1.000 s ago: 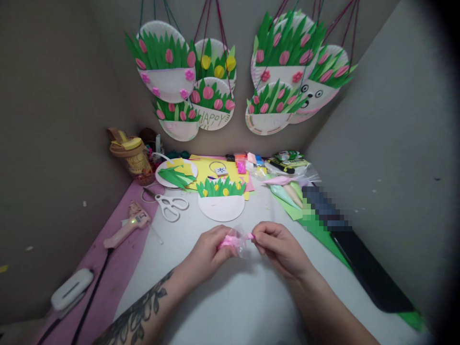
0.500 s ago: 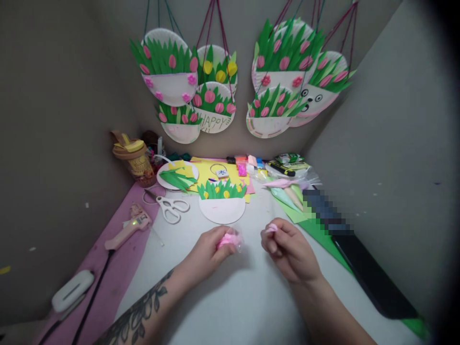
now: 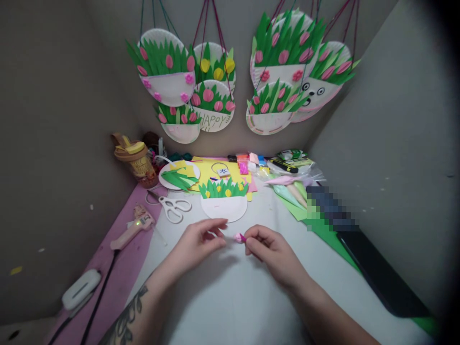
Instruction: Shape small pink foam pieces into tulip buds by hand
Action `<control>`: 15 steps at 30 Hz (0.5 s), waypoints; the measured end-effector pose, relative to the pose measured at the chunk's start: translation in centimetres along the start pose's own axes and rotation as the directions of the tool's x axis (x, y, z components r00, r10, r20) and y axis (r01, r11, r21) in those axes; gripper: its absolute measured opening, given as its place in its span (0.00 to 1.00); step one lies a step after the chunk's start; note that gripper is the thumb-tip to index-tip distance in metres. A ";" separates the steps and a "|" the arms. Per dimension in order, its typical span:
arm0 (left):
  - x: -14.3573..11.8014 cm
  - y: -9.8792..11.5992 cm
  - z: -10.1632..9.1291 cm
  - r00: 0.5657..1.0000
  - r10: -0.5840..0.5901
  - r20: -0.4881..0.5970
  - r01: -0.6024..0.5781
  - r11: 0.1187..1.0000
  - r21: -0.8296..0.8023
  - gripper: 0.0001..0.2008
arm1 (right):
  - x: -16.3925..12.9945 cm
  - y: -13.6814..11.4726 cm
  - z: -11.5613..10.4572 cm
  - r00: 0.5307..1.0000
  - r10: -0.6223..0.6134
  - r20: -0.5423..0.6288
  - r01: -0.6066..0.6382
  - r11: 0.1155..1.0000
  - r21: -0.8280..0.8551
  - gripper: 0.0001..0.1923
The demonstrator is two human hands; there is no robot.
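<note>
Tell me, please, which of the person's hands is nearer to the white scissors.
Left. The left hand is apart from the white scissors, to their right and closer to the camera; the right hand, pinching a pink piece, is farther right.

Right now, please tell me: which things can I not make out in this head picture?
All in the head view:
- Pink lump: too small to read its exact shape; one end is covered by the right hand.
- Left hand: palm turned out of sight.
- Black slab: pixelation hides what lies at its far end.
- Hanging strings: upper ends cut off by the top edge.
</note>
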State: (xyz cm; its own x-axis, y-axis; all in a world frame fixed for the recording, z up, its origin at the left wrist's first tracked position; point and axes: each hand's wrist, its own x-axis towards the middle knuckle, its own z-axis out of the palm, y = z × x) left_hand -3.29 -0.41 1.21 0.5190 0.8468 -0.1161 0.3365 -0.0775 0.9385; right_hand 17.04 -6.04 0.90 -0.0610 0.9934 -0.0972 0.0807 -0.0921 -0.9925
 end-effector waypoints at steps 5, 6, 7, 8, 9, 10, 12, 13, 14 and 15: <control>-0.1 0.0 2.1 0.979 -0.119 0.167 0.192 0.817 -0.544 0.23 | -0.3 0.9 0.6 0.954 -0.292 -0.070 0.261 0.922 -0.288 0.06; -0.1 -0.1 2.2 0.978 -0.132 0.159 0.201 0.786 -0.585 0.22 | -0.3 1.2 0.6 0.921 -0.383 -0.075 0.331 0.868 -0.370 0.07; -0.2 -0.2 2.2 0.977 -0.149 0.152 0.211 0.759 -0.616 0.22 | -0.3 1.5 0.5 0.880 -0.471 -0.068 0.396 0.804 -0.443 0.08; -0.2 -0.3 2.2 0.975 -0.166 0.149 0.223 0.737 -0.638 0.21 | -0.2 1.8 0.5 0.835 -0.549 -0.052 0.451 0.734 -0.507 0.09; -0.1 -0.3 2.2 0.972 -0.184 0.145 0.234 0.720 -0.654 0.21 | -0.2 2.0 0.5 0.789 -0.614 -0.032 0.492 0.662 -0.566 0.10; -0.1 -0.4 2.2 0.970 -0.201 0.134 0.238 0.706 -0.667 0.21 | -0.2 2.3 0.4 0.745 -0.667 -0.013 0.516 0.589 -0.622 0.11; 0.1 -0.4 2.5 0.970 -0.221 0.098 0.227 0.694 -0.683 0.20 | -0.1 2.5 0.5 0.675 -0.737 0.027 0.522 0.452 -0.723 0.13; 0.2 -0.4 2.7 0.972 -0.225 0.070 0.211 0.697 -0.686 0.19 | -0.1 2.6 0.6 0.650 -0.759 0.046 0.516 0.397 -0.759 0.14; 0.3 -0.5 2.8 0.974 -0.224 0.035 0.187 0.707 -0.682 0.18 | -0.1 2.6 0.6 0.630 -0.774 0.063 0.512 0.354 -0.783 0.14; 0.4 -0.5 3.0 0.975 -0.223 -0.002 0.163 0.720 -0.675 0.17 | -0.1 2.5 0.7 0.615 -0.785 0.076 0.512 0.324 -0.795 0.14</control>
State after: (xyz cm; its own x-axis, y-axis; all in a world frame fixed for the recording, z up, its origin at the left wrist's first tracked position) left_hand -0.93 -1.64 -0.31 0.4293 0.8441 -0.3214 -0.2033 0.4370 0.8762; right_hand 16.56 -6.39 -1.65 -0.1768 0.6780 0.7135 0.7862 0.5334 -0.3121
